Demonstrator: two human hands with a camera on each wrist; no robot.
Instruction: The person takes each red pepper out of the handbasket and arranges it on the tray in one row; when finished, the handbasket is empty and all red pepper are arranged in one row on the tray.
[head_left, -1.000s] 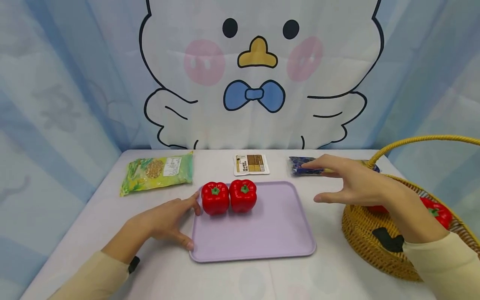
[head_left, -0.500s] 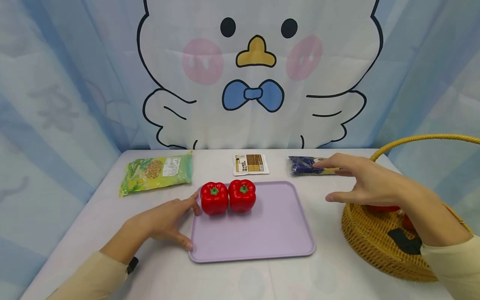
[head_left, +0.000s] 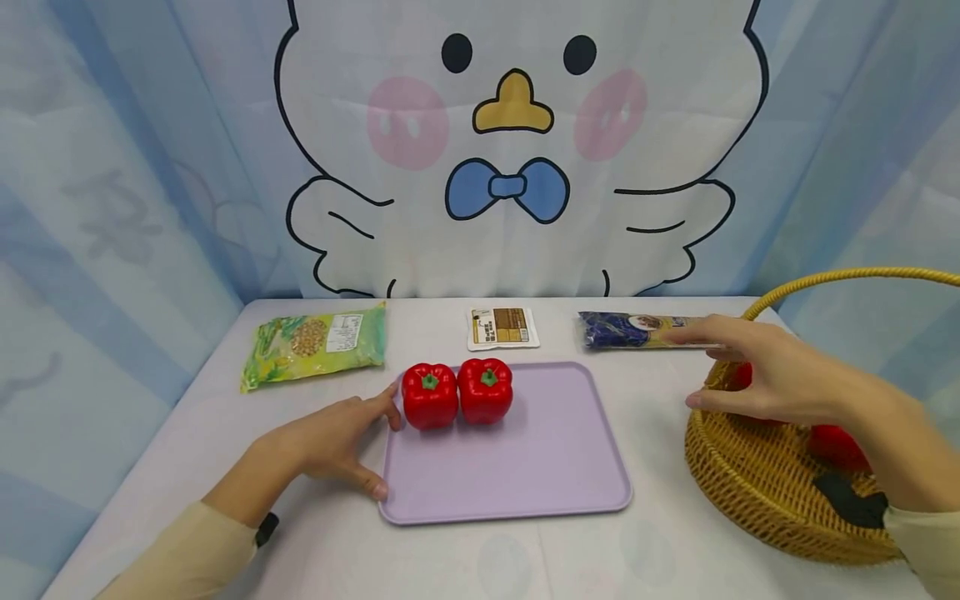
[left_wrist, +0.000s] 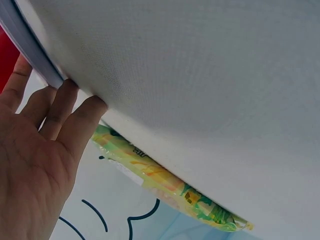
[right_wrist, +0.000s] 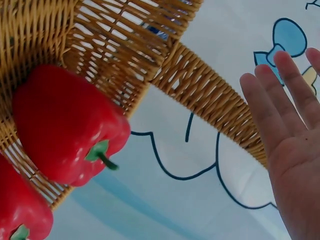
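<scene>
Two red bell peppers [head_left: 430, 397] with green stems sit side by side at the back left of a lilac tray [head_left: 555, 467]. My left hand [head_left: 330, 442] rests at the tray's left edge, thumb near the front corner and fingertips by the back, fingers spread. Over the left rim of a wicker basket [head_left: 772, 500] is my right hand [head_left: 787, 375], holding nothing, thumb and fingers apart. Inside the basket lie more red peppers [right_wrist: 70, 125], partly hidden by the hand and arm in the head view. The right wrist view shows the right fingers [right_wrist: 260, 107] straight.
At the table's back stand a green and yellow bag [head_left: 315, 343], a small white and brown packet [head_left: 502, 328] and a dark blue packet [head_left: 618, 330]. The basket's yellow handle [head_left: 840, 277] arches high at the right. A dark strap-like piece [head_left: 851, 502] shows over the basket's inside.
My right hand has moved right, from beside the tray to over the basket's left part, uncovering more of the blue packet. The left hand, tray and two peppers on it stay put.
</scene>
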